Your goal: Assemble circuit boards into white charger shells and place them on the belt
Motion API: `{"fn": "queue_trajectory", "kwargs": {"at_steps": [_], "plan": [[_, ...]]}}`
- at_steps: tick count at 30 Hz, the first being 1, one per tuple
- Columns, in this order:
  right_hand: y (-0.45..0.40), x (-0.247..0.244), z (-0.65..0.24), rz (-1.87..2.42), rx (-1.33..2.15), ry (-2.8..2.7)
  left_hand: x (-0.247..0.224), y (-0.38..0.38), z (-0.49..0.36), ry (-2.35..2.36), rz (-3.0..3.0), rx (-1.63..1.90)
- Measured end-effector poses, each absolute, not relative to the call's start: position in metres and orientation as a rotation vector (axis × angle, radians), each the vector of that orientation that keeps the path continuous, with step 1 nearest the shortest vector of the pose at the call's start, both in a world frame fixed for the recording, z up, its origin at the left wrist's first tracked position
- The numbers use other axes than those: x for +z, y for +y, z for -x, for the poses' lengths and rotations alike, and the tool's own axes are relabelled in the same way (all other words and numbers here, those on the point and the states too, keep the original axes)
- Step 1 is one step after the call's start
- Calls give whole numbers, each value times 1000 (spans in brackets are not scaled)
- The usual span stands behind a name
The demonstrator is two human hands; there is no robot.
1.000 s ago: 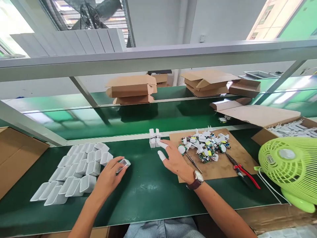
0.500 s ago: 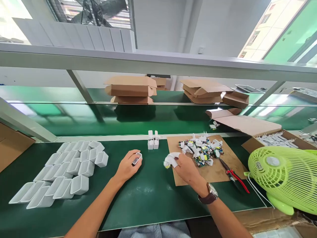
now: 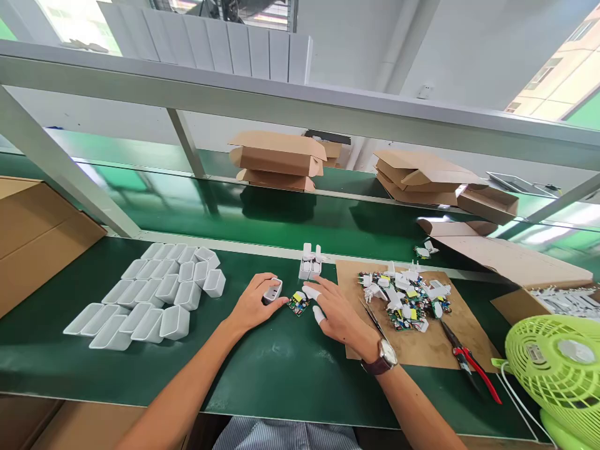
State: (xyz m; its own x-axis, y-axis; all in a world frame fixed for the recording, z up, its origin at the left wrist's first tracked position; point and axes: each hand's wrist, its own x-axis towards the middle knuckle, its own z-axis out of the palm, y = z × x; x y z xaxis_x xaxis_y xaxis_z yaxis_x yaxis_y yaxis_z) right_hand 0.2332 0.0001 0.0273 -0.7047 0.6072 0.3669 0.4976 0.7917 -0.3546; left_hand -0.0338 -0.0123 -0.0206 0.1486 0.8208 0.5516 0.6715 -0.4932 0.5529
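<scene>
My left hand (image 3: pixel 255 303) is closed around a small white casing (image 3: pixel 273 291) with dark slots on its face. Between my two hands a small green circuit board (image 3: pixel 298 303) with a yellow part lies on the green table. The fingers of my right hand (image 3: pixel 332 309) are spread beside the board, and white covers wrap some fingertips. Just beyond stand two white assembled units (image 3: pixel 310 262) side by side. A pile of circuit boards and white parts (image 3: pixel 403 294) rests on a brown board (image 3: pixel 349 275) to the right.
Rows of white casings (image 3: pixel 150 290) stand at the left. Tweezers (image 3: pixel 374 317) and red-handled pliers (image 3: pixel 469 359) lie on the brown board, near a green fan (image 3: pixel 553 356). An open box (image 3: pixel 539 306) holds white parts. Cardboard boxes (image 3: pixel 281 156) sit behind on a shelf.
The view has shifted left. My right hand has moved from the brown board's edge toward my left hand, and its fingers have spread. A circuit board now lies between my hands.
</scene>
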Motion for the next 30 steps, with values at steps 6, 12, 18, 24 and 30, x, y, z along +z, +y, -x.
{"fn": "queue_trajectory", "kwargs": {"at_steps": [6,12,18,24,30], "plan": [[15,14,-213,862,314,-2670,-15,-22,36,1447,-2028,1104],[12,6,-225,954,362,-2585,-11,-22,39,1448,-1956,976],[7,1,-225,899,449,-2485,-6,-23,41,1442,-1968,978],[8,3,-221,844,390,-2339,-3,-17,52,1332,-2074,1067],[11,1,-218,863,277,-2239,-10,-12,56,1514,-1865,1219]]}}
